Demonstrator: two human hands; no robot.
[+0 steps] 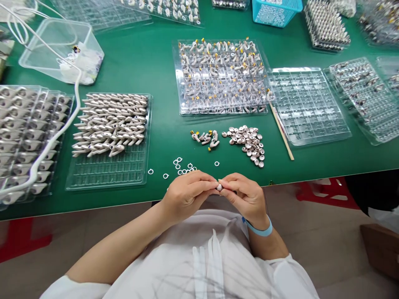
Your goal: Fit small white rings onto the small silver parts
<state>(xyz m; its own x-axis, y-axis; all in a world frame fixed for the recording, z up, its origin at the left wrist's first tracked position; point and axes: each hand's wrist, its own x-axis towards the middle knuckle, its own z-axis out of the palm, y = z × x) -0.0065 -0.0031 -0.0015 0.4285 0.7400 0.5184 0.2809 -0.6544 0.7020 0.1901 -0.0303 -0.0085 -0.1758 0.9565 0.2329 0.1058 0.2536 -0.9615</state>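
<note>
At the table's front edge, my left hand [190, 192] and my right hand [245, 194] meet fingertip to fingertip. Both pinch one small pale rounded part [219, 187], mostly covered by the fingers. Just beyond the left hand lie several thin white rings [180, 166], and a single white ring [217, 163] sits farther right. Past the fingertips is a small group of pale curved pieces with yellow tabs [205, 138]. To its right spreads a heap of small pale oval caps [249, 141]. A light blue band [262, 228] circles my right wrist.
Clear trays of curved pieces [222, 79] and of pale elongated parts [110, 124] stand on the green table [124, 50]. A wooden stick [282, 133] leans by another clear tray [311, 108]. A white cable [62, 128] runs past a plastic box [62, 50] at left.
</note>
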